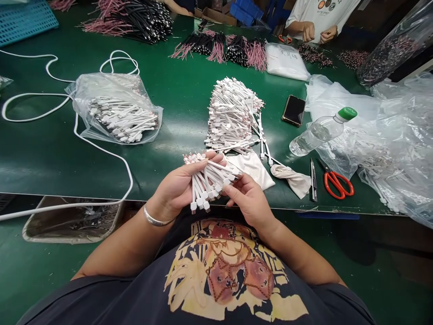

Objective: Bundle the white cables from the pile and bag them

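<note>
A bunch of short white USB cables (211, 183) is fanned out above the table's front edge. My left hand (176, 187) is closed round it, thumb across the top, with the bare reddish wire ends pointing up and left. At the connector end, my right hand (250, 198) pinches some of the plugs between thumb and fingers. Just beyond lies a large pile of the same white cables (232, 117). A white cloth (252, 169) is spread partly behind my right hand, and a few loose cables lie beside it.
On the left sits a clear bag of white cables (118, 110) beside a long white cord (101, 155). To the right are a phone (293, 110), a tilted bottle (318, 133), a knife (314, 180) and red-handled scissors (338, 184). Across the table are a co-worker's hands (316, 32).
</note>
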The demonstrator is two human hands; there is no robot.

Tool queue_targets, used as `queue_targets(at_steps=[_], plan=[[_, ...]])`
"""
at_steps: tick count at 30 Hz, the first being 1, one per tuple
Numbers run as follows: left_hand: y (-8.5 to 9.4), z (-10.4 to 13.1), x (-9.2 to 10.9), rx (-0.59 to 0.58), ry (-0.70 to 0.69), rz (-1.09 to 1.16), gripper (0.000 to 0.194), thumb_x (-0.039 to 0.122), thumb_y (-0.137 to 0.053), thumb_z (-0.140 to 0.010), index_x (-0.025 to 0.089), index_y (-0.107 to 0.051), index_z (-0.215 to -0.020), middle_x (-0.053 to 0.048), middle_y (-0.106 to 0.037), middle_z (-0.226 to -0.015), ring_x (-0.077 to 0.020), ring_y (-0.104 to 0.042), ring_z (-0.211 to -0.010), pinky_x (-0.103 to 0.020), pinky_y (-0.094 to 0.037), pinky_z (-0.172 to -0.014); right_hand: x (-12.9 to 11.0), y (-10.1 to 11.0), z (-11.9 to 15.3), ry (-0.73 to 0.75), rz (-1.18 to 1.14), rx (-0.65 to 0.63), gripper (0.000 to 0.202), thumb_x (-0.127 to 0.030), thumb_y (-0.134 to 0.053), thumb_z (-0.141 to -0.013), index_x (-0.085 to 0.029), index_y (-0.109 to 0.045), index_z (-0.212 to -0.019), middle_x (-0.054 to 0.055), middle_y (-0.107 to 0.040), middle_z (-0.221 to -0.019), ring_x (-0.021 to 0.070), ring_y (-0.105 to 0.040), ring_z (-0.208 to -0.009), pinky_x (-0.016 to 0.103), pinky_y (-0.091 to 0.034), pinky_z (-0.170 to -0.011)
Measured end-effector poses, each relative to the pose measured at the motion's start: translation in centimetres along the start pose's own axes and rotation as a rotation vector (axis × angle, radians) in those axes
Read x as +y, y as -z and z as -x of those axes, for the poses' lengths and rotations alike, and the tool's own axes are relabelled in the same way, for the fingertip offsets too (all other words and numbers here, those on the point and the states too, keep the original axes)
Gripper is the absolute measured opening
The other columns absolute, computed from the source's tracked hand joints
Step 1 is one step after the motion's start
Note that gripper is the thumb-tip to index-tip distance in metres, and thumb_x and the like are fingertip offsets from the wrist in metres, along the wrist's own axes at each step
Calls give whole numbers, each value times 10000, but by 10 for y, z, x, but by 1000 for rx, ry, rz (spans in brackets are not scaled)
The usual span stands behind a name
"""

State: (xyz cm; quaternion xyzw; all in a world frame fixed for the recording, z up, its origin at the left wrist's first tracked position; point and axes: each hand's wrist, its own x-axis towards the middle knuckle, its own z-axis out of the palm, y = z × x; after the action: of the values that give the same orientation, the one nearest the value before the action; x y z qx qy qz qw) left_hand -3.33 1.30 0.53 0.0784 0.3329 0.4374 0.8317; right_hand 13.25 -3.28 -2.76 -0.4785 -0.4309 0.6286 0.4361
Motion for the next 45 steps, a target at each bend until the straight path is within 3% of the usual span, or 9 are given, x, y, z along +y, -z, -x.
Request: queue_targets(at_steps=[5,10,16,22,27,30,36,41,45], plan=[[-1,1,-1,31,-12,0,237,55,-479,-832,135,-629,-996,-78,-718,-963,-196,-686,-878,-374,-531,-869,7,5,1,393,376,204,548,-292,-654,-798,-288,-402,-1285,65,-569,-1093,172,-586,-895,273,-538,-638],[1,0,-2,39,-11,-11,203,60,-477,-840,139,-628,-951,-67,-710,-972,-189,-683,-866,-377,-529,-863,11,19,-2,833,905,247,379,-206,-629,-818,-240,-543,-1185,111,-565,-1170,249,-546,-1080,407,-524,-852],[3,-1,-4,20,-6,-19,197,65,-467,-852,137,-636,-923,-64,-707,-970,-187,-680,-864,-363,-534,-848,2,22,-4,982,1124,290,257,-174,-625,-818,-192,-598,-1073,124,-601,-1139,244,-560,-1065,403,-494,-919],[5,-2,-5,-33,-9,-27,203,71,-462,-856,137,-649,-899,-62,-713,-943,-195,-686,-836,-365,-563,-783,-4,27,-6,1112,1312,199,199,-144,-580,-843,-172,-579,-1040,111,-661,-1016,231,-585,-965,370,-495,-868],[8,-4,-6,-51,-13,-59,195,77,-475,-850,143,-654,-896,-60,-716,-925,-197,-692,-758,-372,-584,-707,-13,34,-8,1156,1394,66,204,-113,-551,-846,-144,-558,-1048,94,-671,-836,221,-588,-789,360,-506,-738],[8,-4,-7,-45,-9,-79,181,75,-487,-842,141,-650,-887,-66,-718,-908,-207,-692,-743,-392,-588,-699,-20,37,-11,1135,1303,21,224,-68,-517,-846,-154,-554,-1050,93,-668,-841,214,-589,-791,359,-509,-737],[6,-3,-6,-18,2,-86,169,70,-505,-825,131,-646,-895,-88,-717,-937,-238,-695,-810,-433,-579,-748,-21,38,-12,914,944,17,180,-77,-522,-854,-210,-579,-961,60,-660,-892,184,-601,-874,348,-507,-794],[6,-4,-6,-30,-26,-80,184,58,-500,-818,132,-656,-882,-85,-716,-928,-227,-696,-802,-417,-579,-752,-16,35,-5,851,940,99,103,-153,-576,-840,-196,-595,-931,59,-649,-836,190,-591,-809,354,-483,-767],[7,-5,-7,-104,-50,-130,201,88,-488,-838,137,-676,-891,-78,-708,-926,-198,-689,-712,-400,-588,-702,-19,28,1,457,688,67,114,-300,-573,-859,-190,-601,-853,25,-629,-731,143,-580,-642,288,-482,-626]])
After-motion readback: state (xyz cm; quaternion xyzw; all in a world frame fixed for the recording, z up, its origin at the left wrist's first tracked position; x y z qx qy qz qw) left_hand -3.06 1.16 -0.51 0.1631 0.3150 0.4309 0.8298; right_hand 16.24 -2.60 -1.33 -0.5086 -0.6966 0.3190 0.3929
